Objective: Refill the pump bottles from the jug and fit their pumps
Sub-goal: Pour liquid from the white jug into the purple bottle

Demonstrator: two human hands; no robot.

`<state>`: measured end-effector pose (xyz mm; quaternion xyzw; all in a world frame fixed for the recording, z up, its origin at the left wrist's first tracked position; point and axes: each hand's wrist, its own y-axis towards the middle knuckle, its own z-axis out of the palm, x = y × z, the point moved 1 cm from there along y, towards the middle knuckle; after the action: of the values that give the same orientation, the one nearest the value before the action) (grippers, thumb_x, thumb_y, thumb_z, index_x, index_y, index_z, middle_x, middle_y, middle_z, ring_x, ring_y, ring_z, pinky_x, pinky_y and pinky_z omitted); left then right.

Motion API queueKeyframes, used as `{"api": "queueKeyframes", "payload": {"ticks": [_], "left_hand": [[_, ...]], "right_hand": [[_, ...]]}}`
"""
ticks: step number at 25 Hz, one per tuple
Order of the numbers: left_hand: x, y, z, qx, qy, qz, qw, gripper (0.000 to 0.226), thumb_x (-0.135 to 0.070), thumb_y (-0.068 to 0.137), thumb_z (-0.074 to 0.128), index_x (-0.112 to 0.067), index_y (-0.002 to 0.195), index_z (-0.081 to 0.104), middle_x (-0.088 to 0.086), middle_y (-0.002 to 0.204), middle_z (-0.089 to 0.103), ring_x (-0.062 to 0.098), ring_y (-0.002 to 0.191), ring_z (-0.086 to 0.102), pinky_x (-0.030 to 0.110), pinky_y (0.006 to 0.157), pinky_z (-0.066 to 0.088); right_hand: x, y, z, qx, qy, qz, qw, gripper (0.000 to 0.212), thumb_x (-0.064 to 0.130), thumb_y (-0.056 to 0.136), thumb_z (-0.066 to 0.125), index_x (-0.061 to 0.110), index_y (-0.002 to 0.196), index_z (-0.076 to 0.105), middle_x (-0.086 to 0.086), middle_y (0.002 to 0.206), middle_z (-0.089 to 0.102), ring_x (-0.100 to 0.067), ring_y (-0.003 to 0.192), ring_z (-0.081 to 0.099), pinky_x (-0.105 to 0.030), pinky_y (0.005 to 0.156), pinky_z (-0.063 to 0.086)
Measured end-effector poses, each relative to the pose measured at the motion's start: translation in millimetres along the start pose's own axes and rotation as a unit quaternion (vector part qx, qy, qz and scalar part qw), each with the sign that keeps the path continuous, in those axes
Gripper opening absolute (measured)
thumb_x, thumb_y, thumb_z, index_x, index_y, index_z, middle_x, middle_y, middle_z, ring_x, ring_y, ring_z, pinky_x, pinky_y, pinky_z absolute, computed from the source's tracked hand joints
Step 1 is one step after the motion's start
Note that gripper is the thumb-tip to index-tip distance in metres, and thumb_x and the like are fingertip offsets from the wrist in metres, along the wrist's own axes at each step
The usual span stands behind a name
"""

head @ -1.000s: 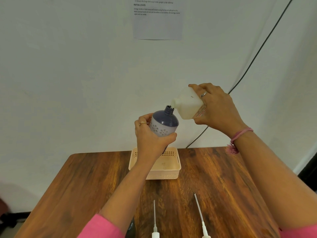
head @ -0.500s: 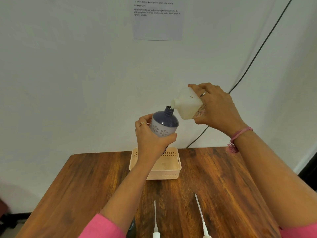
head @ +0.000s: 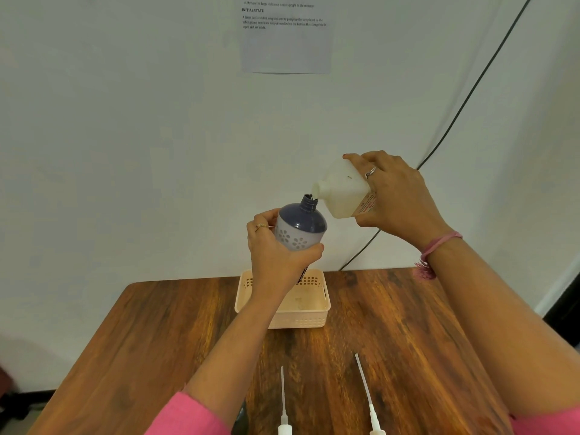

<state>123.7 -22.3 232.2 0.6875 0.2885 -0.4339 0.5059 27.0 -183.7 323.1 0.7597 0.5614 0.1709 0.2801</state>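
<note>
Gripped in the left hand (head: 276, 249), the bottle (head: 300, 227) is held tilted above the basket (head: 314, 315) while the jug (head: 343, 193), clasped by the right hand (head: 398, 199), is tipped at its neck, so soap may be spilled if the mouths are misaligned.

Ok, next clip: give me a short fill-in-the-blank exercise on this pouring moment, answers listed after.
1. The left hand grips the purple ____ above the basket.
2. The right hand tilts the white jug so its spout meets the bottle's open ____.
3. Two pumps lie on the wooden ____, near its front edge.
4. The basket stands at the table's far edge, next to the ____.

Missing words: bottle; neck; table; wall
</note>
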Motion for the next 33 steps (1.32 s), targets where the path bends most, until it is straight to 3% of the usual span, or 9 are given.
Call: {"api": "queueKeyframes", "payload": {"ticks": [17, 33], "left_hand": [[0.0, -0.4, 5.4, 0.003, 0.002, -0.003, 1.000, 0.082, -0.017, 0.055, 0.091, -0.026, 0.117, 0.039, -0.002, 0.118, 0.042, 0.017, 0.109, 0.052, 0.015, 0.072, 0.050], [4.6, 0.3, 5.6, 0.005, -0.005, -0.005, 1.000, 0.083, -0.022, 0.052, 0.090, -0.028, 0.118, 0.039, -0.001, 0.120, 0.043, 0.017, 0.111, 0.052, 0.021, 0.077, 0.053]], "right_hand": [[-1.4, -1.0, -0.7, 0.006, -0.008, -0.003, 1.000, 0.098, 0.023, 0.058, 0.084, 0.020, 0.144, 0.037, -0.010, 0.132, 0.050, -0.031, 0.114, 0.050, -0.045, 0.091, 0.043], [-0.2, -2.3, -3.4, 0.009, -0.009, 0.000, 1.000, 0.098, 0.021, 0.059, 0.084, 0.020, 0.144, 0.036, -0.010, 0.134, 0.049, -0.031, 0.117, 0.048, -0.045, 0.094, 0.041]]}}
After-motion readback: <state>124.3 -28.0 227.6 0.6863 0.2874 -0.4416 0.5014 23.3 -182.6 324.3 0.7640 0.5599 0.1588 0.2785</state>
